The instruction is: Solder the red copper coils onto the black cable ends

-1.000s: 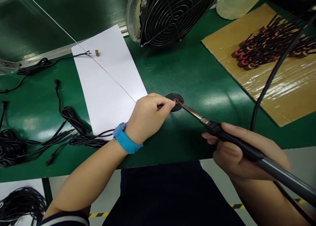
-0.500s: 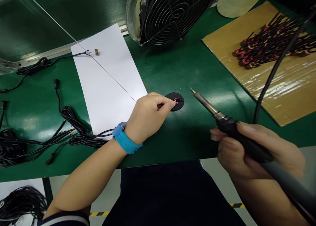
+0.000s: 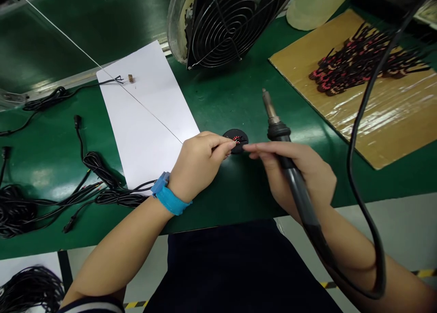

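My left hand, with a blue band on its wrist, is closed in a pinch at the left edge of a small black disc. A thin strand of solder wire runs down from the upper left into this hand. On the disc lies a small red and black wound coil, partly hidden by my left fingertips. My right hand holds a soldering iron against the palm, its metal tip pointing up and away. The right index finger and thumb reach to the disc's right edge.
A black fan stands behind. Right, a brown board carries a pile of coils with black leads. White paper lies left, with a small brown piece and cable end. Black cables lie further left; the iron's cord loops right.
My right hand has come left to the disc, and the soldering iron has swung from pointing left to pointing upward. My left hand keeps its pinch at the disc.
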Motion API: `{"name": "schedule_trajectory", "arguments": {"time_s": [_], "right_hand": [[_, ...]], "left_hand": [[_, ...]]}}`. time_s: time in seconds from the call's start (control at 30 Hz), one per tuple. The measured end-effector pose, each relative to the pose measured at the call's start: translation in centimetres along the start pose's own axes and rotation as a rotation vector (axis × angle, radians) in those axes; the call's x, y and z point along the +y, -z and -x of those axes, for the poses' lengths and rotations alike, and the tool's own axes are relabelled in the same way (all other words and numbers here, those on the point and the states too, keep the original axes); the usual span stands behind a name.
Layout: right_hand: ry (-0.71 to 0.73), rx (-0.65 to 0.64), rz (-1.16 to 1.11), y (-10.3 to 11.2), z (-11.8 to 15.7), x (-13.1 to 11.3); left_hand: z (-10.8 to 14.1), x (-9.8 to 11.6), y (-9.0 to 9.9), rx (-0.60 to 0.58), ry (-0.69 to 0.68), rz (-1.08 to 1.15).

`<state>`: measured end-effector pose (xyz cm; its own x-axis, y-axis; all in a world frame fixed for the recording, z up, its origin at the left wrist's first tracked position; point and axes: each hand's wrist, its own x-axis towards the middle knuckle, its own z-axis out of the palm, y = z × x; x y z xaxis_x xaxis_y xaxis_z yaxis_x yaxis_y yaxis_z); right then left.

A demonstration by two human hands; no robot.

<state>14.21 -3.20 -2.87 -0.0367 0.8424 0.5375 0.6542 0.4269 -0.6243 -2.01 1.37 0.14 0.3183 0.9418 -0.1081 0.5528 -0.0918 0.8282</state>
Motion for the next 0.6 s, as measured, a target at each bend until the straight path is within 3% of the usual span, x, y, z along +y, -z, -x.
{"name": "schedule_trajectory", "arguments": {"time_s": [0.2, 0.43, 0.6], "right_hand": [[-0.126, 0.004, -0.023, -0.8, -1.1, -0.9], [-0.095, 0.035, -0.019, -0.8, -1.4, -0.9], [-0.057, 0.036, 0.016, -0.8, -1.4, -0.8]], "left_hand": [[0.4, -0.5, -0.1, 0.090, -0.203, -0.094], [0.7, -1.3, -0.3, 0.167, -0.461, -0.309], [0.7, -1.8, -0.6, 0.197, -0.547, -0.441]]}}
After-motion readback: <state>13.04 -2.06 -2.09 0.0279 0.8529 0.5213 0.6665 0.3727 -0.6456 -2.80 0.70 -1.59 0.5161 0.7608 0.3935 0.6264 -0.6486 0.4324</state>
